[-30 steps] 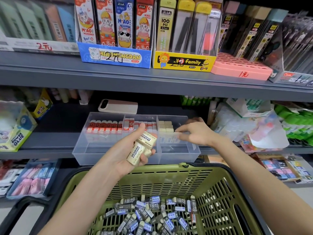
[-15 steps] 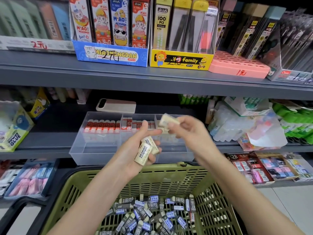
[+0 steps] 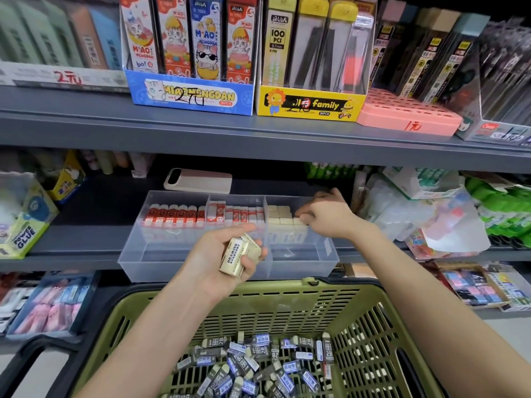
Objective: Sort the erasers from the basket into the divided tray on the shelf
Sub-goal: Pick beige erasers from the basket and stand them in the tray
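Right hand [image 3: 324, 216] moved from beside left hand [image 3: 218, 262] into right compartment of divided tray [image 3: 138, 254], fingers curled, pinching cream eraser [image 3: 300, 222] against cream row [image 3: 280, 216], left hand still gripping drawing erasers [image 3: 240, 257] above tray front, 2B erasers [image 3: 253, 366] in basket [image 3: 258, 300]

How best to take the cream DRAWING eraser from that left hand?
Probably pinch the DRAWING eraser by its lower end, coming from below: it stands tilted in the left hand, thumb above its top, fingers curled along its right side, leaving that end bare.
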Demonstrator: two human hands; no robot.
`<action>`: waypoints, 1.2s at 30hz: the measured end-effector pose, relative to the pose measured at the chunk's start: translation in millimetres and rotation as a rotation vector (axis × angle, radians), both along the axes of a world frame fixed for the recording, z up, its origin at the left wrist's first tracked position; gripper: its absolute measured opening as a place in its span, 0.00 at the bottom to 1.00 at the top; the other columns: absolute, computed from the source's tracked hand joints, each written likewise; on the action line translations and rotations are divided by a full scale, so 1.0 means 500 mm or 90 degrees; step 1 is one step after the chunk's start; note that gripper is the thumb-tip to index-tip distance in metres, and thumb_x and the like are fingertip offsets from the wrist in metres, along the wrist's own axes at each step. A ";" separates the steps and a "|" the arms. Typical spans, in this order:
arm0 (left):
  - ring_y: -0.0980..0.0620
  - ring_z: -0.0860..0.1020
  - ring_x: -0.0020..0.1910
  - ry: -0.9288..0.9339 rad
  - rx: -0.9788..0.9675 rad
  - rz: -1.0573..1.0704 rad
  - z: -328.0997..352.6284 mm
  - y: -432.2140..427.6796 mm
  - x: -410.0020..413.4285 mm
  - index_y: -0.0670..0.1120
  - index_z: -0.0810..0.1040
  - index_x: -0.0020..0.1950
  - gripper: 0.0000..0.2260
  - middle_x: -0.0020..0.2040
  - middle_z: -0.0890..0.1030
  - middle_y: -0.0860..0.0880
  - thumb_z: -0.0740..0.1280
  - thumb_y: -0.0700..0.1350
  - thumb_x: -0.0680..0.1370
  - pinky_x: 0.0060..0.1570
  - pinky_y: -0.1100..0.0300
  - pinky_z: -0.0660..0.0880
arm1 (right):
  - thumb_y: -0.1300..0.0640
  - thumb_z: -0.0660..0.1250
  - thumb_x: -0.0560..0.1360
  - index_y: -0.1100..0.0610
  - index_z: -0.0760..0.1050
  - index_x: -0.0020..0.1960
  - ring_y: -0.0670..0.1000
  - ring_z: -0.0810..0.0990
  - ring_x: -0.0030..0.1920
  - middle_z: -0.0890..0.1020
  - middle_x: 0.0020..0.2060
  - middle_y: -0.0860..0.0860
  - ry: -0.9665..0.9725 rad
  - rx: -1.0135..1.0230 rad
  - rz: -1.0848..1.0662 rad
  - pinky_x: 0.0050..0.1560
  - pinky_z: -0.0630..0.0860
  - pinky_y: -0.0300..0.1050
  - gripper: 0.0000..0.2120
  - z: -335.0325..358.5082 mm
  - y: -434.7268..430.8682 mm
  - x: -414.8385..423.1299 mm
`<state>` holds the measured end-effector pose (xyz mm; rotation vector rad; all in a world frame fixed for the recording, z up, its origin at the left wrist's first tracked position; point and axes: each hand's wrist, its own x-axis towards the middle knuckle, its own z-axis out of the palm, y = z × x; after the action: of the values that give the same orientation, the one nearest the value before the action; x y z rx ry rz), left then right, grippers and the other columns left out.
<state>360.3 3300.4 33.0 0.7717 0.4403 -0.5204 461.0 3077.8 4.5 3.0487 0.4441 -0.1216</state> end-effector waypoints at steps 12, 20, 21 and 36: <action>0.46 0.77 0.31 0.033 -0.009 0.095 0.003 -0.021 0.006 0.38 0.77 0.56 0.10 0.40 0.76 0.41 0.65 0.38 0.75 0.24 0.61 0.75 | 0.37 0.58 0.73 0.48 0.81 0.51 0.46 0.74 0.54 0.81 0.50 0.43 -0.262 0.367 0.109 0.55 0.61 0.47 0.20 0.068 0.126 -0.206; 0.44 0.78 0.39 0.022 -0.011 0.163 0.002 -0.038 0.009 0.40 0.75 0.60 0.10 0.50 0.77 0.39 0.61 0.40 0.80 0.31 0.55 0.79 | 0.54 0.71 0.71 0.50 0.77 0.49 0.38 0.71 0.46 0.76 0.42 0.37 -0.063 0.561 0.073 0.48 0.65 0.31 0.08 0.079 0.154 -0.249; 0.43 0.79 0.40 0.015 -0.019 0.166 0.002 -0.036 0.010 0.40 0.74 0.59 0.09 0.52 0.77 0.38 0.60 0.39 0.80 0.29 0.56 0.79 | 0.56 0.72 0.70 0.49 0.77 0.47 0.38 0.72 0.42 0.76 0.38 0.36 -0.054 0.628 0.037 0.43 0.66 0.29 0.07 0.082 0.139 -0.239; 0.40 0.81 0.51 -0.087 -0.005 0.073 -0.001 0.011 0.006 0.35 0.77 0.56 0.10 0.54 0.77 0.36 0.62 0.36 0.78 0.38 0.54 0.82 | 0.53 0.63 0.74 0.47 0.80 0.51 0.53 0.70 0.59 0.83 0.49 0.46 -0.107 0.144 -0.087 0.59 0.57 0.46 0.09 -0.009 -0.006 -0.005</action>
<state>363.3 3305.8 32.7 0.7641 0.3528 -0.3593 458.7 3075.0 -0.1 3.2722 0.2525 0.1922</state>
